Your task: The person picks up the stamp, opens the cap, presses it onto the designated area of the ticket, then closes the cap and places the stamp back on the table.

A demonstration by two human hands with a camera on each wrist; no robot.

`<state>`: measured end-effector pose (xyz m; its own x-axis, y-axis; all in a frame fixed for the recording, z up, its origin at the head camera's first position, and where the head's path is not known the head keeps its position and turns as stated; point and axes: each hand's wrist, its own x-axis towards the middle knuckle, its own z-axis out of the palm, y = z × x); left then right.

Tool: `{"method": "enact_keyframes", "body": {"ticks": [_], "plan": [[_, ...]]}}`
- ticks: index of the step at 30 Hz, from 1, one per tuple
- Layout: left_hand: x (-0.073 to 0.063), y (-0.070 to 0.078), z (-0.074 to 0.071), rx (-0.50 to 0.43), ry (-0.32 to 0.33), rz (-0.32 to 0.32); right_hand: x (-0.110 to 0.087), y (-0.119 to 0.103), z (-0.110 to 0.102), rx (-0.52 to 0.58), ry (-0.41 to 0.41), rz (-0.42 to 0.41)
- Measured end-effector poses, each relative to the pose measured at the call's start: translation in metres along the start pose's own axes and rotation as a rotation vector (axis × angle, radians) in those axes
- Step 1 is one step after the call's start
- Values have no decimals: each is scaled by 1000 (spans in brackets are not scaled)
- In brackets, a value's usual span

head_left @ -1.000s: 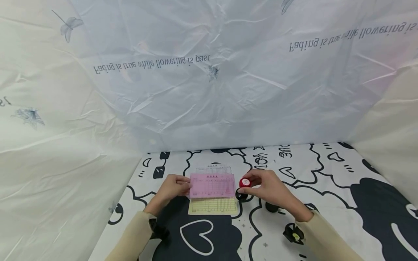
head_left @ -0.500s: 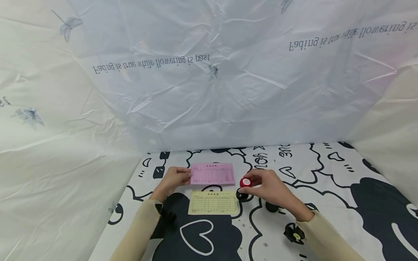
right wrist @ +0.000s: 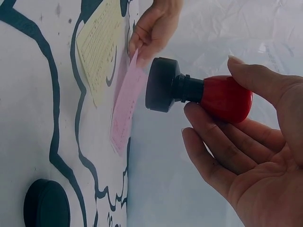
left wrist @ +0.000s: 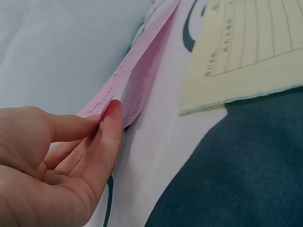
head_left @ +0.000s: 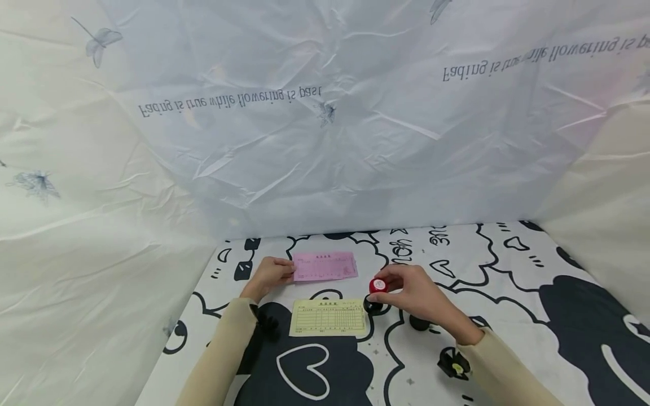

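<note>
My left hand pinches the left edge of a pink receipt slip between thumb and fingers. The left wrist view shows the slip tilted, with a pale sheet and more pink paper behind it. Closer to me, a yellow receipt slip lies flat on the cloth. To the right of both slips, my right hand holds a stamp by its red knob. In the right wrist view this stamp has a black round base, raised off the cloth and pointing at the table.
A black round cap rests on the cloth beneath my right hand, partly hidden in the head view. The table wears a black-and-white patterned cloth. White printed sheeting stands behind and at both sides.
My left hand has carried the pink slip away from the yellow one, toward the back, where it now covers the white sheet. The right hand and stamp have stayed nearly still.
</note>
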<state>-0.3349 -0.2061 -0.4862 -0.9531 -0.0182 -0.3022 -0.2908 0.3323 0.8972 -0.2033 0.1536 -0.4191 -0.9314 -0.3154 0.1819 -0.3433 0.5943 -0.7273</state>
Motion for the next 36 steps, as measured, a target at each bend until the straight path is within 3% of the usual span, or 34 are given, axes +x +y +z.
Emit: {"method": "enact_keyframes", "body": {"ticks": [12,23,29,36], "plan": [[-4,3,13,231,90,136,0,-2,0,0,-2,10],[-6,7,17,314,146,197,0,-5,1,-2,-9,-11],[-9,7,16,374,180,207,0,-6,1,0,-4,-36],[-17,4,7,501,233,267,0,-7,0,10,-11,-66]]}}
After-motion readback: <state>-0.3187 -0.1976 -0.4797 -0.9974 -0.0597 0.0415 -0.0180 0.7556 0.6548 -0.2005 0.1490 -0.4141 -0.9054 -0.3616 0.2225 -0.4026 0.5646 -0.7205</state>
